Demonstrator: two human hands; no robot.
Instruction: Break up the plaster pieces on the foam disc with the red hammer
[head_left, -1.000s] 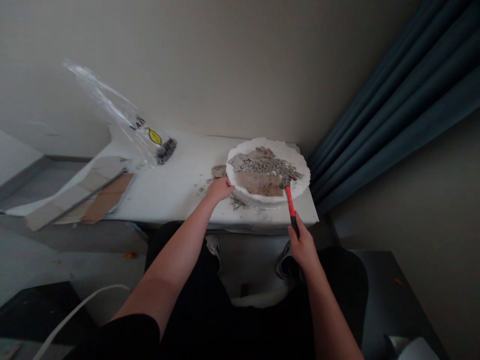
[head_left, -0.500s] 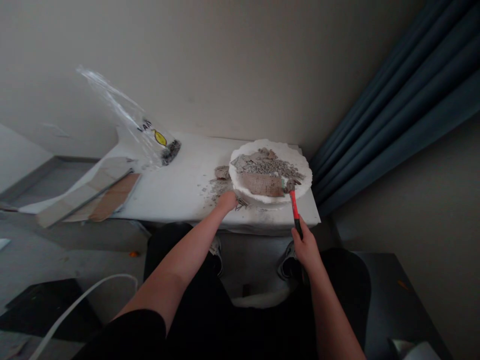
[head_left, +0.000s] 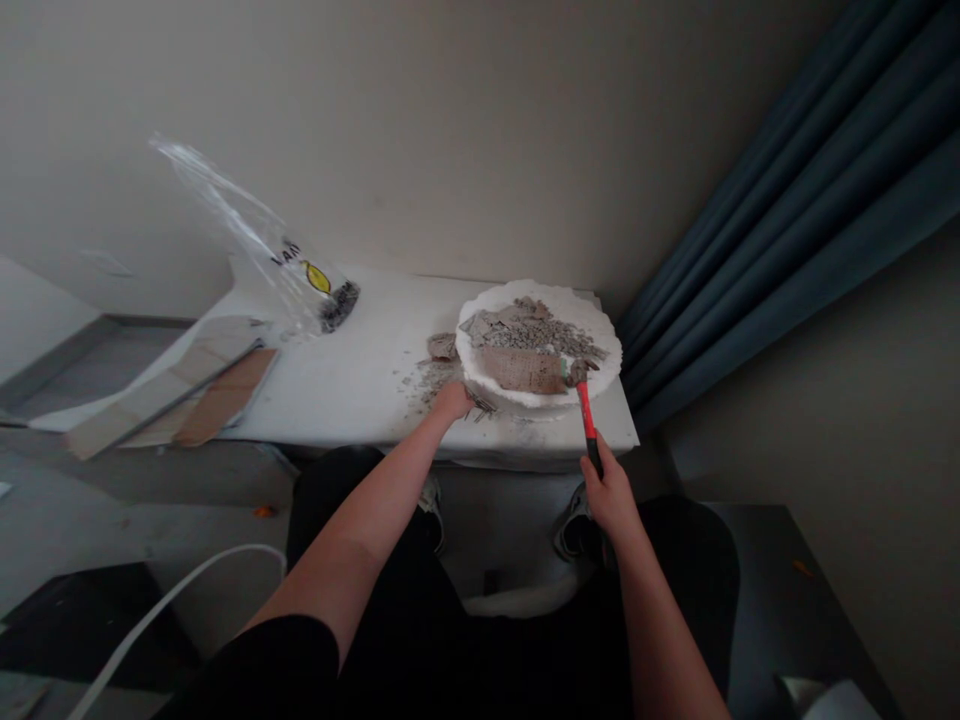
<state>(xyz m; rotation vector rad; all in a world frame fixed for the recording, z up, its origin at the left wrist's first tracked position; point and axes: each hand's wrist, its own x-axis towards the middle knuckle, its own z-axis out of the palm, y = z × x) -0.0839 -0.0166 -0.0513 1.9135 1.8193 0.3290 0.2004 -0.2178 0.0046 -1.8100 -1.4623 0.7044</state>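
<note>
My right hand is wrapped round the black grip of a hammer with a red handle. The hammer's head rests at the right end of a brown, rough-textured block. That block lies in a round white tub with a ragged rim, among grey-brown crumbs and broken lumps. At the tub's lower left side is my left hand, its fingers mostly hidden. Thin dark slivers lie right beside its fingertips. I cannot make out whether it grips the tub.
A white-covered low table carries the tub. A brown lump and scattered crumbs lie left of the tub. Farther left are a clear plastic bag with dark bits inside and cardboard pieces. A blue curtain hangs at the right.
The view has shifted very slightly. Both hands, the hammer and the block keep nearly the same places.
</note>
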